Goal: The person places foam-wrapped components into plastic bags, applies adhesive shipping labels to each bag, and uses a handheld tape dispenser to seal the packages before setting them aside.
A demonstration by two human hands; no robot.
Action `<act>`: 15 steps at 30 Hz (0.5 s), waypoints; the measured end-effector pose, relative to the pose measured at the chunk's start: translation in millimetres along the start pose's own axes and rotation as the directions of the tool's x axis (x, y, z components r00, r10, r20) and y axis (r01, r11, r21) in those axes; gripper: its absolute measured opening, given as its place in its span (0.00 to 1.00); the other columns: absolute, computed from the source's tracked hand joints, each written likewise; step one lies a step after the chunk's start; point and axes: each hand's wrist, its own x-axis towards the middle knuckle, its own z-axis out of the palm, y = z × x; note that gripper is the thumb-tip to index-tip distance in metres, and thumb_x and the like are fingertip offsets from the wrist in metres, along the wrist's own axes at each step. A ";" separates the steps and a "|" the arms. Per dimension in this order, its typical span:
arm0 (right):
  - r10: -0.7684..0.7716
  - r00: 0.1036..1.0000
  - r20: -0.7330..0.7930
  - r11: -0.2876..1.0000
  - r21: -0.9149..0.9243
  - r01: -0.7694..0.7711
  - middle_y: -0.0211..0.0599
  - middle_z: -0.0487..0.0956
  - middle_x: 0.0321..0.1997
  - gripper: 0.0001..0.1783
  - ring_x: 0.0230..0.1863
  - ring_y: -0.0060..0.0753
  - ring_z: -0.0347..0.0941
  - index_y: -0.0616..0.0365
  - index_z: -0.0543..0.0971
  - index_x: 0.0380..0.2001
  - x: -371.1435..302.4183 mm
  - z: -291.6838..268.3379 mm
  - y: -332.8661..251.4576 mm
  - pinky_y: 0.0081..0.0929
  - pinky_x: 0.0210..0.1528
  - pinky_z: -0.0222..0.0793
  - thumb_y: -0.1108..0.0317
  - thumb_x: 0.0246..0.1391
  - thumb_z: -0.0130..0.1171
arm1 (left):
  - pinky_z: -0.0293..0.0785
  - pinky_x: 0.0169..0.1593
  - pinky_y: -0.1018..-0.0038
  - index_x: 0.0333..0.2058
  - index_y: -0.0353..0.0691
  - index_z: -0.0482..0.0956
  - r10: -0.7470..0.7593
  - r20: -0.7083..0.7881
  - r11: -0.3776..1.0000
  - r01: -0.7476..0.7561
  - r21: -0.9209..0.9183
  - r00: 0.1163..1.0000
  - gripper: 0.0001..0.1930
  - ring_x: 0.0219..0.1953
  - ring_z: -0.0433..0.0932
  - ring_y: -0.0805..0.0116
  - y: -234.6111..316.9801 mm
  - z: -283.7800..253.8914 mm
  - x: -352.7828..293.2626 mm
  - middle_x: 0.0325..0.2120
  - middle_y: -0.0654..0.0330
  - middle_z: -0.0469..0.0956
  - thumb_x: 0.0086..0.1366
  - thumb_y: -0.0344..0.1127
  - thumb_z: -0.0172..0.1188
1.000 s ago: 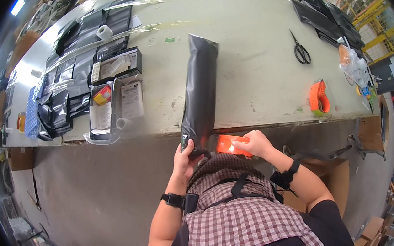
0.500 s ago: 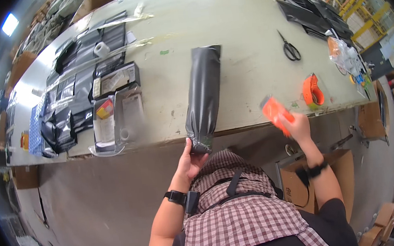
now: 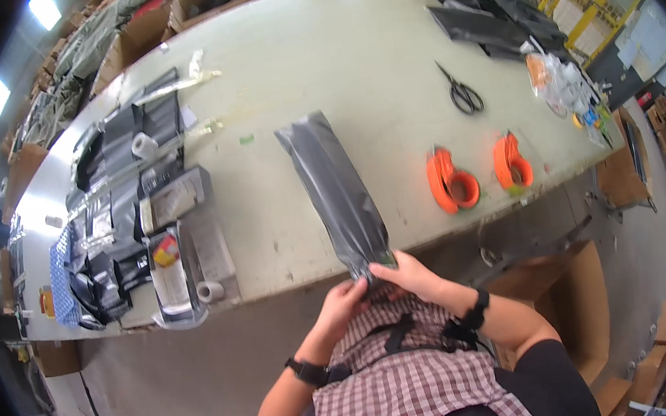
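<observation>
A long black plastic mailing bag [image 3: 340, 199] lies slantwise on the table, its near end over the front edge. At that gathered near end, my left hand [image 3: 339, 308] is closed on the plastic, thumb and fingers pinching it. On the other side of the same end, my right hand [image 3: 416, 275] grips the bag with its thumb on top; its lower fingers are partly hidden. To the right stand two orange tape dispensers, one [image 3: 441, 182] nearer the bag and another [image 3: 504, 164] farther right. Black scissors [image 3: 464, 95] lie beyond them.
Several black bags and a paper-filled grey tray [image 3: 176, 289] cover the table's left side. More black bags [image 3: 484, 25] are stacked at the far right, near clear plastic packets [image 3: 562, 82]. An open cardboard box [image 3: 575, 308] stands below on the right.
My right hand has set the orange tape dispenser on the table beside the other one and come over to the bag's near end. The bag now tilts the other way, far end leftward.
</observation>
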 end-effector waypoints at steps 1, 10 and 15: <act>0.119 0.990 0.077 0.990 0.063 -0.124 0.34 0.75 0.34 0.27 0.28 0.19 0.72 0.60 0.66 0.47 -4.3 -12.4 -11.1 0.13 0.19 0.64 0.52 0.52 0.57 | 0.67 0.36 0.83 0.40 0.36 0.74 -0.007 0.156 0.998 -0.004 0.068 0.988 0.17 0.30 0.68 0.81 6.4 -6.4 -0.4 0.33 0.67 0.74 0.64 0.46 0.51; -0.197 0.975 0.105 0.979 0.070 0.191 0.27 0.73 0.25 0.16 0.19 0.16 0.67 0.60 0.71 0.40 24.9 -73.3 -147.5 0.15 0.19 0.63 0.62 0.53 0.58 | 0.67 0.46 0.79 0.57 0.38 0.62 0.245 -0.079 0.910 -0.201 0.361 0.966 0.23 0.39 0.70 0.77 68.4 -71.9 -54.5 0.43 0.63 0.73 0.66 0.41 0.49; -0.904 0.419 -0.085 0.382 0.282 0.880 0.42 0.35 0.69 0.43 0.67 0.31 0.43 0.55 0.34 0.64 175.1 -43.2 -312.8 0.26 0.64 0.46 0.74 0.55 0.50 | 0.68 0.43 0.80 0.55 0.38 0.64 0.235 -0.232 0.972 -0.221 0.083 0.944 0.21 0.37 0.71 0.77 74.6 -71.2 -46.1 0.42 0.62 0.73 0.65 0.40 0.49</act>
